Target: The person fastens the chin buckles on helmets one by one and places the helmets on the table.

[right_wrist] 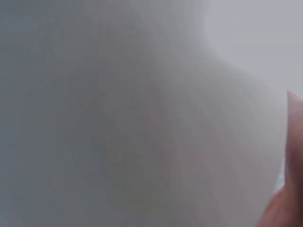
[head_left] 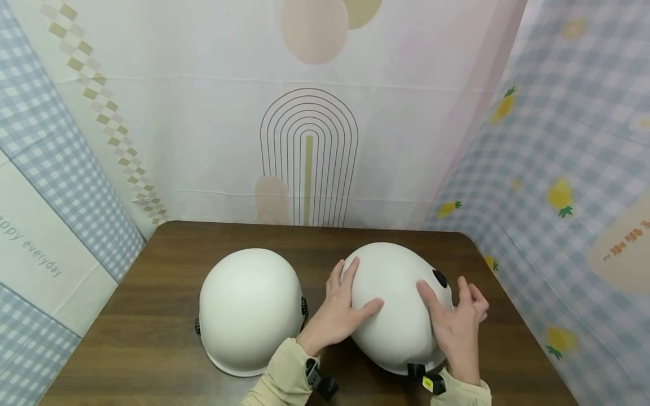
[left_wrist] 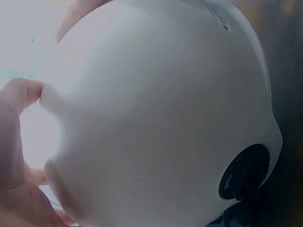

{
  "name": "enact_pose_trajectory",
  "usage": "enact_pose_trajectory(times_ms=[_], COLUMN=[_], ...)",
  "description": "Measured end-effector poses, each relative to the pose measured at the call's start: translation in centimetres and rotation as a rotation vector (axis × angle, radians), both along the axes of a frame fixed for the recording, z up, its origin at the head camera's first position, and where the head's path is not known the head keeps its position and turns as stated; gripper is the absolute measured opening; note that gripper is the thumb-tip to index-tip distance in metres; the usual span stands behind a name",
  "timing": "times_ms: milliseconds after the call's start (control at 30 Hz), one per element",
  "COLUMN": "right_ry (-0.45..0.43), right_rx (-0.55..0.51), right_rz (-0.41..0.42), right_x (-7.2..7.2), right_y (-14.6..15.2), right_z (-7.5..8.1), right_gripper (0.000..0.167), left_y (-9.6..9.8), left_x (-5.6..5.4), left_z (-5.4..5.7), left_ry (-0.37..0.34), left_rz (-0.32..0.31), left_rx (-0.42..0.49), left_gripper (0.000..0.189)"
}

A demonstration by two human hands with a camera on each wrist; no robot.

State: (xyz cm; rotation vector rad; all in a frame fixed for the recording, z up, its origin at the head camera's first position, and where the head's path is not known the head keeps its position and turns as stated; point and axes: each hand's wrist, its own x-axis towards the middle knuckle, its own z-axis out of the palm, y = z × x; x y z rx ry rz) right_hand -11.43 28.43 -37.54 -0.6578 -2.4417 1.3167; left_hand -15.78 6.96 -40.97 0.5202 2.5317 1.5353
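Observation:
Two white helmets with black side fittings are on a brown table in the head view. My left hand [head_left: 337, 310] lies against the left side of the right helmet [head_left: 388, 332], fingers spread and mostly straight, thumb on the shell. On the other side, my right hand [head_left: 457, 324] touches the same helmet with its thumb, while its other fingers stand off beyond the edge. In the left wrist view the helmet's shell fills the frame, with a round black fitting [left_wrist: 244, 172] low at the right. The right wrist view is blurred white shell. The helmet's underside is hidden.
Left of my hands stands the other white helmet [head_left: 249, 307], dome up, with my left forearm close beside it. The brown table [head_left: 167, 276] ends at patterned cloth [head_left: 223, 141] at the back, with checked cloth [head_left: 528, 214] on the right.

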Motion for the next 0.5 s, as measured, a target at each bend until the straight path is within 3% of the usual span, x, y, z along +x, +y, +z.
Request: enact_pose_trajectory(times_ms=[300,500], right_ry=[-0.207,-0.220], right_rx=[0.090,0.085], right_rz=[0.159,0.175], right_x=[-0.18,-0.20], right_y=[0.46,0.42], right_z=[0.60,0.68], right_gripper=[0.101,0.102], left_y=[-0.43,-0.53], left_x=[0.15,0.15], left_z=[-0.17,-0.17], left_ry=[0.000,0.001], left_rz=[-0.015,-0.022], left_rx=[0.012,0.025], left_gripper=[0.093,0.092])
